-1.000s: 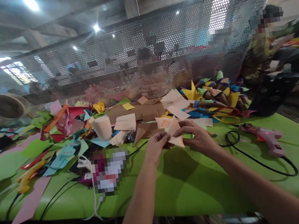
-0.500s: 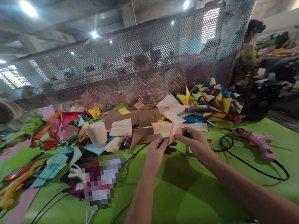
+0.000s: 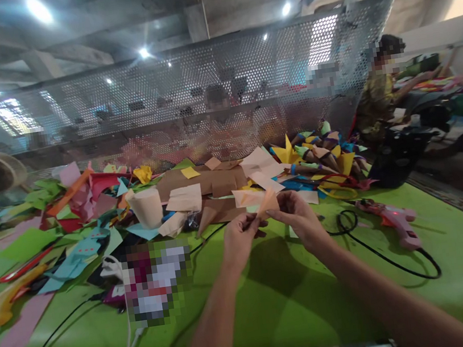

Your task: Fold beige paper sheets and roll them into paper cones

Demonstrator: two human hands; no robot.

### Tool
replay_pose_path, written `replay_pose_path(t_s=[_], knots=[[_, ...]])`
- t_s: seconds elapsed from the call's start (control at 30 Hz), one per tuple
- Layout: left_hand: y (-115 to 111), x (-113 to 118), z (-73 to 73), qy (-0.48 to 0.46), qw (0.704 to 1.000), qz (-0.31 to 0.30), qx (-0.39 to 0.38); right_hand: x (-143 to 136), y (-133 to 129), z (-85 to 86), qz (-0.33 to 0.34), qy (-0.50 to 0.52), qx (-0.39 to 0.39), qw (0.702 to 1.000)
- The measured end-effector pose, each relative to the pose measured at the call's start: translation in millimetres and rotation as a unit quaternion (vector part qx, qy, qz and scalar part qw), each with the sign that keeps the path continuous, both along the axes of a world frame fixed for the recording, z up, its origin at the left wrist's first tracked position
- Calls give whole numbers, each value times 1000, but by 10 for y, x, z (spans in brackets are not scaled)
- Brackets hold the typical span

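Observation:
A small piece of peach paper (image 3: 268, 203), apparently folded or rolled, is held up over the green table (image 3: 293, 308). My left hand (image 3: 242, 236) pinches its lower left edge between thumb and fingers. My right hand (image 3: 300, 218) grips its right side, the thumb in front and the fingers mostly behind. Just beyond the hands lie pale peach sheets (image 3: 246, 198) and brown sheets (image 3: 219, 211). To the right of my right hand rests a pink glue gun (image 3: 400, 224) with a small red light and a black cord.
A yellow glue gun (image 3: 13, 293), a white cup-shaped object (image 3: 146, 207) and a blurred-out power strip (image 3: 161, 287) with cords are on the left. Paper cones (image 3: 326, 154) are heaped at the back right. A perforated metal screen (image 3: 186, 99) stands behind; a person (image 3: 379, 89) sits at right.
The peach paper has turned in my fingers, so more of its broad face shows. Both hands keep their hold on it. The view has shifted slightly.

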State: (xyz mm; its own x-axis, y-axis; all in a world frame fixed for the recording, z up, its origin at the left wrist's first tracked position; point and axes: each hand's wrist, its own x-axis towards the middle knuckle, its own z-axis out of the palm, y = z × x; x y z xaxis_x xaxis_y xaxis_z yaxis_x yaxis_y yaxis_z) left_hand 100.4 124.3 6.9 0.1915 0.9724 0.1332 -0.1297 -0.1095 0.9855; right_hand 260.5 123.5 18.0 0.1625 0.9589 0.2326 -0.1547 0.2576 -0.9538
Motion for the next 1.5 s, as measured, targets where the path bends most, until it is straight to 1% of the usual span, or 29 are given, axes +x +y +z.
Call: replay_pose_path(t_s=[0.07, 0.13, 0.2, 0.27, 0.33, 0.47, 0.57, 0.73, 1.0, 1.17, 1.3, 1.5], knots=[[6, -2, -25, 29, 999, 2, 20, 15, 12, 11, 13, 14, -4, 1000], [7, -3, -42, 57, 998, -4, 35, 35, 21, 13, 35, 6, -13, 999], [2, -6, -38, 65, 997, -21, 33, 57, 30, 4, 33, -10, -20, 999], [-5, -17, -12, 52, 998, -37, 14, 77, 38, -9, 13, -4, -18, 1000], [-10, -35, 23, 37, 998, -42, -9, 90, 46, -18, -1, 24, -14, 1000], [-3, -72, 63, 20, 999, -28, -36, 99, 59, -21, -7, 82, -19, 996], [-3, -78, 70, 5, 999, -21, -40, 95, 63, -19, -4, 98, -16, 995], [-19, -59, 90, -6, 999, -29, -35, 82, 59, -22, 10, 88, 1, 996], [-13, -51, 81, -28, 1000, -7, -2, 85, 53, -41, 14, 81, 9, 997], [-25, -62, 87, -8, 1000, -28, 8, 89, 40, -22, 14, 62, 28, 998], [-31, -52, 77, -23, 999, -46, 6, 71, 30, -32, 25, 43, 37, 998], [-12, -24, 43, -27, 999, -28, 13, 58, 47, -70, 20, 49, 39, 998]])
